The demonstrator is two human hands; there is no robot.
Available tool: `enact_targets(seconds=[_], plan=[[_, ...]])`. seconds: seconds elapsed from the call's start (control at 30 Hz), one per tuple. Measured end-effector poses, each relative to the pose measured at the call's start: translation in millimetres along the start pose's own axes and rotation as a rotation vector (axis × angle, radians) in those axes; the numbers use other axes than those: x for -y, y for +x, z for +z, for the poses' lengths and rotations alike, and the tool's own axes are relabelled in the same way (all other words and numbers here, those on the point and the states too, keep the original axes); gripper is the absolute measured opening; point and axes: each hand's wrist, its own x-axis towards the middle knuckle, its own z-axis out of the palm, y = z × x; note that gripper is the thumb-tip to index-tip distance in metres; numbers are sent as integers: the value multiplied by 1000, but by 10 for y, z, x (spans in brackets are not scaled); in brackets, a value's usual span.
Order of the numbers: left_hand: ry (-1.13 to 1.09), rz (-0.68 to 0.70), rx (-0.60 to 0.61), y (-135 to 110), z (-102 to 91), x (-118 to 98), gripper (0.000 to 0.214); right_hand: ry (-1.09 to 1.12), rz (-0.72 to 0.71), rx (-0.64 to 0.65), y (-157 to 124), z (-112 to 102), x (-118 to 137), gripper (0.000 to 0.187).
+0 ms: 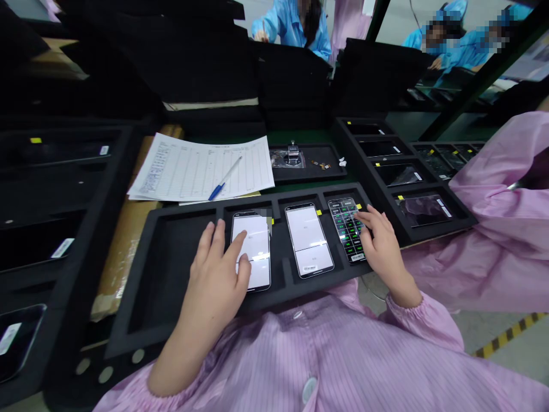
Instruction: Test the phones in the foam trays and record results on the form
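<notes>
A single head-worn view looks forward and down, close over a black foam tray (pixel 171 320), with co-workers far off at one o'clock.

Even light, screen glare, warped edges

Your left hand (pixel 217 269) is resting flat, fingers spread, on the white-lit screen of the leftmost slim smartphone (pixel 257 243), which is lying in a black foam compartment tray (pixel 171 274). Your right hand (pixel 380 243) is touching its fingertips to the dark, green-gridded screen of the rightmost smartphone (pixel 345 226). A third white-screened smartphone (pixel 309 237) is lying between them. Behind the tray, a blue ballpoint pen (pixel 223 180) is lying on a printed white paper form (pixel 201 166). A neighbour's pink sleeve (pixel 501 229) is showing at right.
</notes>
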Motion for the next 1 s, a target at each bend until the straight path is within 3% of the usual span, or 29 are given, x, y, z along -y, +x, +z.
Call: enact_targets(seconds=[0.3, 0.53, 0.73, 0.87, 1.0], plan=[[-18, -10, -15, -16, 3, 59, 63, -48, 25, -58, 58, -66, -85, 32], [-16, -10, -10, -3, -44, 62, 65, -106, -15, 20, 143, -98, -74, 32], [93, 42, 58, 462, -207, 26, 59, -254, -94, 153, 675, -13, -175, 34], [144, 42, 182, 774, -50, 40, 56, -319, -72, 171, 860, 184, -288, 25], [86, 57, 113, 904, 125, 75, 59, -207, -84, 86, 886, 176, -305, 25]])
